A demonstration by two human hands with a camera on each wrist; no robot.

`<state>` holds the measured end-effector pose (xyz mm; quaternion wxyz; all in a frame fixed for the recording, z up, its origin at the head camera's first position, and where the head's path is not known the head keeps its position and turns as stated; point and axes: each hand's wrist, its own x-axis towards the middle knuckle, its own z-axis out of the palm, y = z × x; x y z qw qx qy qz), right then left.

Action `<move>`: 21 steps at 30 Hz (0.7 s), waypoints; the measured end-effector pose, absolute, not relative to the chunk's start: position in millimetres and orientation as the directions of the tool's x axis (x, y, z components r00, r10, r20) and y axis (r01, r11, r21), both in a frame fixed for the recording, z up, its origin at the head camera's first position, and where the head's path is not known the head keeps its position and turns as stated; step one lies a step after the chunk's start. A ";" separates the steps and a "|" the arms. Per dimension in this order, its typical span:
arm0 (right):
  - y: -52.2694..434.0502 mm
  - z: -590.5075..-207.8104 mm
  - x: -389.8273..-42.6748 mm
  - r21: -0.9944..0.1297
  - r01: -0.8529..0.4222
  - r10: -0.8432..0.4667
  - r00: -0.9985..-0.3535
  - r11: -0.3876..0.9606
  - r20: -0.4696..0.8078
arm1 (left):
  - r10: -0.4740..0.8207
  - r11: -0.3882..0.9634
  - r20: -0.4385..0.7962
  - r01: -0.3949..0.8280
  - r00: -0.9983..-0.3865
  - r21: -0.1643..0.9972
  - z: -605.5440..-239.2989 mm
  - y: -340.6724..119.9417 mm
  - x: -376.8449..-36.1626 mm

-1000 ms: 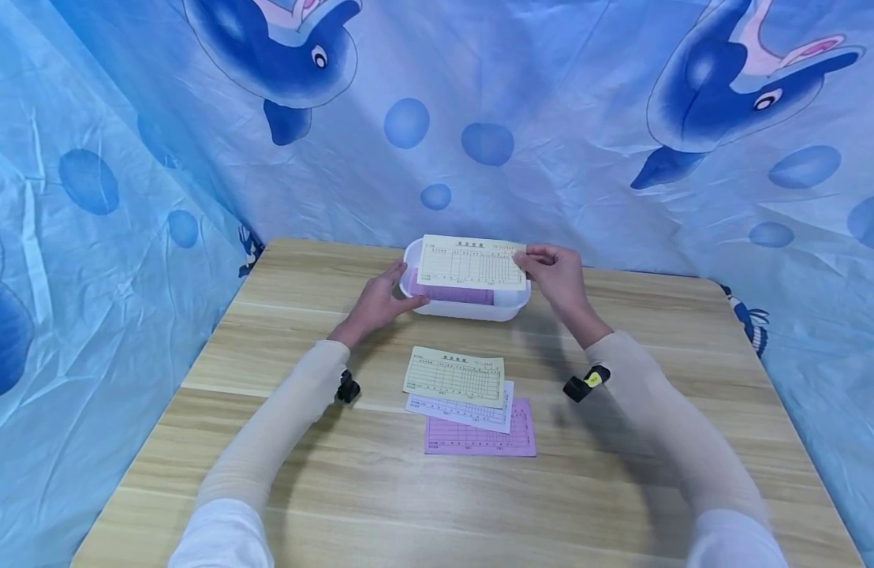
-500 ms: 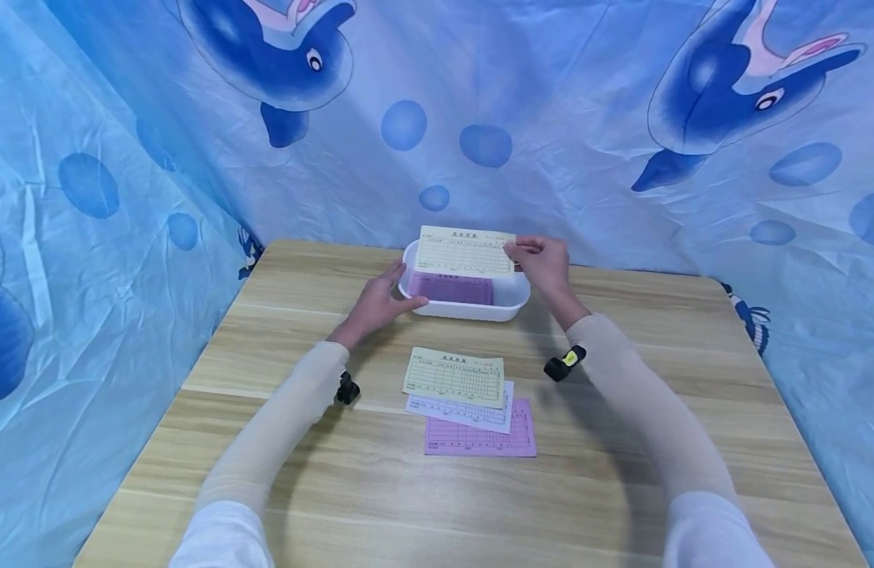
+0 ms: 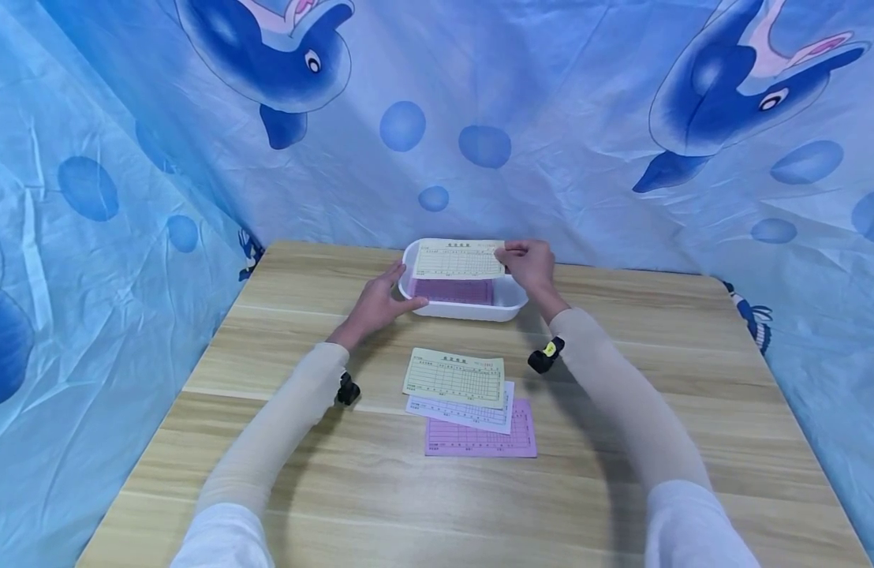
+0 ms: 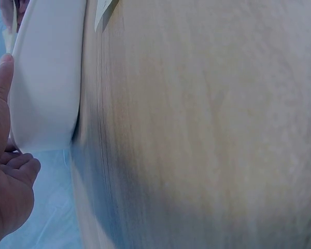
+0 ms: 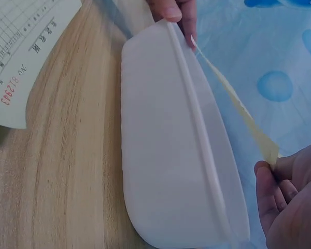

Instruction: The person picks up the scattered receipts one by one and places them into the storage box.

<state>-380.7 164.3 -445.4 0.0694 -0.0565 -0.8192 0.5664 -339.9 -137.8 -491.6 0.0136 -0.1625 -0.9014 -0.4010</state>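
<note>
the left hand (image 3: 375, 304) rests with straight fingers against the left end of the white tray (image 3: 465, 309), near the table's far edge. over the tray hangs a yellow slip (image 3: 457, 259), its right edge pinched by the right hand (image 3: 528, 264).

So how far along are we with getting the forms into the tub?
A pink form already lies in the white plastic tub. The right hand pinches a yellow form over it, while the left hand steadies the tub's end. Three overlapping forms, yellow, white and pink, remain on the wooden table.
</note>
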 end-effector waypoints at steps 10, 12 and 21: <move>153.1 -453.1 -382.8 -0.913 0.023 0.128 -0.991 0.407 0.032 | 0.278 0.612 0.151 0.296 -0.949 0.733 -491.6 -137.3 -338.5; 151.0 -455.0 -382.7 -0.906 0.028 0.125 -0.992 0.421 0.027 | 0.280 0.614 0.154 0.300 -0.947 0.730 -491.8 -137.3 -338.4; 142.4 -462.0 -383.5 -0.839 -0.006 0.102 -0.992 0.545 0.074 | 0.275 0.614 0.157 0.299 -0.949 0.730 -493.7 -136.6 -339.1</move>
